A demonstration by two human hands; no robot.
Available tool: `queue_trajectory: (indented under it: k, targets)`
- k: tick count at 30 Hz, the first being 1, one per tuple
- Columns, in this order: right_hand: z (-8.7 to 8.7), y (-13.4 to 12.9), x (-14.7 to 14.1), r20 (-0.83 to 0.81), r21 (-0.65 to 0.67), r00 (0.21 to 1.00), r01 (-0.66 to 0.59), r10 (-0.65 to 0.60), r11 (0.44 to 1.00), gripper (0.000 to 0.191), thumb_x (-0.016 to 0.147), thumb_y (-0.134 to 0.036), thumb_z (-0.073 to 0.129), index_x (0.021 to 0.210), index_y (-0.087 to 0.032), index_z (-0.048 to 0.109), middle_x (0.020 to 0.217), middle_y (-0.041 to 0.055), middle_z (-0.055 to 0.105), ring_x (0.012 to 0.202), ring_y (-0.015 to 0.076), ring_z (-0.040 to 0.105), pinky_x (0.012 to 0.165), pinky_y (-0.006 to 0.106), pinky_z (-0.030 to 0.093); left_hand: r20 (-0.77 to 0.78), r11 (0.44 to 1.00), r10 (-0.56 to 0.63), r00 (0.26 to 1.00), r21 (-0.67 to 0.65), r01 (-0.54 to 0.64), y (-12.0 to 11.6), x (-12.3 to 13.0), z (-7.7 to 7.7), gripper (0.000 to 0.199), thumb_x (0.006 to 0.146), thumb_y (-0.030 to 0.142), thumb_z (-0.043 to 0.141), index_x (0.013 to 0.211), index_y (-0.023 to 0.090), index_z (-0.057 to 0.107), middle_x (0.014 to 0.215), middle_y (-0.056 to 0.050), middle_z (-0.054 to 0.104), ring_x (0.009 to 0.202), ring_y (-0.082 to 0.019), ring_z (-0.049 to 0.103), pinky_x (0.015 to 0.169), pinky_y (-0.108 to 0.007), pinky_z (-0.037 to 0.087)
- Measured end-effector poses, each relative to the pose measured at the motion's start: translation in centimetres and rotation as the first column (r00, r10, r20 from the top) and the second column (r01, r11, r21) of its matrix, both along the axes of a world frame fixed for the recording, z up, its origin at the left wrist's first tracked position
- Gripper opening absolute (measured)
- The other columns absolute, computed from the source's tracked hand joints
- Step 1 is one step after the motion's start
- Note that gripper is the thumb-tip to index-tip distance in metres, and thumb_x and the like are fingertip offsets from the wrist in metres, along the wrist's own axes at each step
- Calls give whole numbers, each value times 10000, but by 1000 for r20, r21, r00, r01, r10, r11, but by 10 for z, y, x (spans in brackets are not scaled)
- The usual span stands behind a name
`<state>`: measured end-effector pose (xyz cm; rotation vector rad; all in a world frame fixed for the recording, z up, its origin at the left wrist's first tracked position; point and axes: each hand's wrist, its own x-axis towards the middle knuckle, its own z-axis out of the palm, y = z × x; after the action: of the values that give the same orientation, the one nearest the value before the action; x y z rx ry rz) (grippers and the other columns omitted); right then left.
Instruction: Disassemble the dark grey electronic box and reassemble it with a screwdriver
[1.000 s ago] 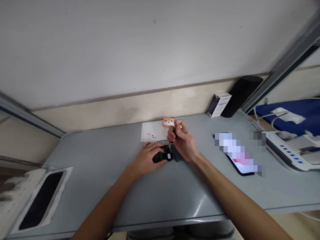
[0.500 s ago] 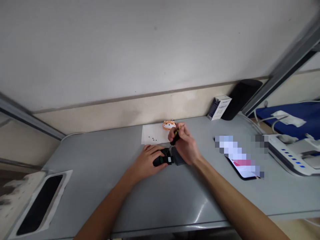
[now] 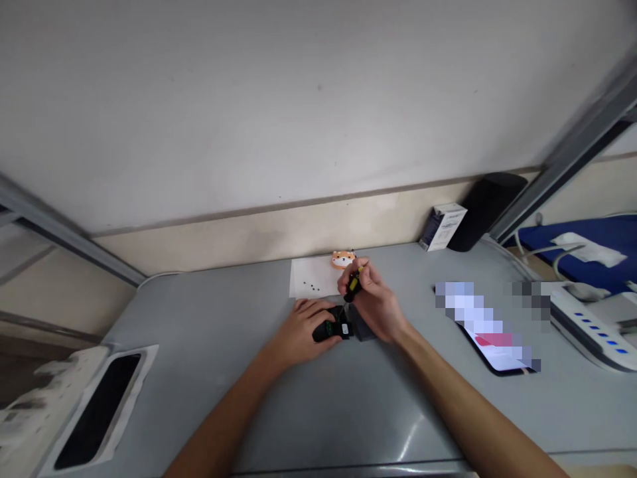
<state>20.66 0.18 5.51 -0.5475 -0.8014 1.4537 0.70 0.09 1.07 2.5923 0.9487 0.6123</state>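
My left hand [image 3: 304,330] is wrapped round a small black device [image 3: 330,329] with a pale label, holding it down on the grey table. In my right hand [image 3: 374,300] is a black and yellow screwdriver [image 3: 354,284], tilted, its tip pointing down at the device. Exactly where the tip touches is too small to tell. A dark grey block [image 3: 364,326] lies under and beside my right hand. Behind the hands is a sheet of white paper [image 3: 297,272] with several tiny dark screws [image 3: 312,287] on it.
An orange and white dog-faced case [image 3: 343,259] sits at the paper's back right. To the right are a lit phone [image 3: 490,332], a small box [image 3: 442,227], a black cylinder [image 3: 485,211] and a power strip [image 3: 592,328]. A dark phone-like slab [image 3: 99,411] lies at the left.
The whole view has shifted, so everything appears slightly lower and further right. Both hands keep their holds on the device and the screwdriver.
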Motion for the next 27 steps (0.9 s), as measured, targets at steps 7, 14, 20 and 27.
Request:
queue_trajectory:
  k: [7, 14, 20, 27]
  targets:
    - [0, 5, 13, -84, -29, 992, -96, 93, 995, 305, 925, -540, 676, 844, -252, 614, 711, -5, 476, 641, 173, 451, 647, 336, 422, 0, 1000, -1, 1000, 11, 1, 0, 1, 2, 161, 919, 331, 768, 1031, 243, 693, 1254, -77, 738, 1147, -255, 692, 1040, -440, 491]
    - [1, 4, 8, -96, -13, 994, -58, 57, 998, 400, 782, -549, 853, 850, -250, 597, 747, -12, 545, 689, 160, 493, 675, 306, 443, 11, 1000, -3, 1000, 21, 3, 0, 0, 0, 175, 900, 335, 795, 1002, 235, 695, 1255, -73, 743, 1153, -250, 699, 1039, -435, 489]
    - [4, 7, 11, -31, -92, 996, -91, 89, 992, 462, 815, -682, 767, 815, -245, 613, 775, 3, 513, 727, 181, 500, 722, 343, 474, 18, 1000, 10, 1000, 11, -10, 0, 0, -1, 175, 906, 331, 787, 1039, 247, 708, 1275, -74, 739, 1178, -256, 688, 1048, -434, 512]
    - [-3, 0, 1, -49, -15, 999, -23, 23, 1000, 368, 828, -563, 801, 903, -272, 590, 687, -35, 430, 632, 167, 406, 637, 322, 393, 19, 1000, 5, 1000, 18, -5, 0, 0, -2, 187, 908, 345, 785, 1043, 243, 705, 1251, -81, 742, 1151, -258, 696, 1024, -430, 530]
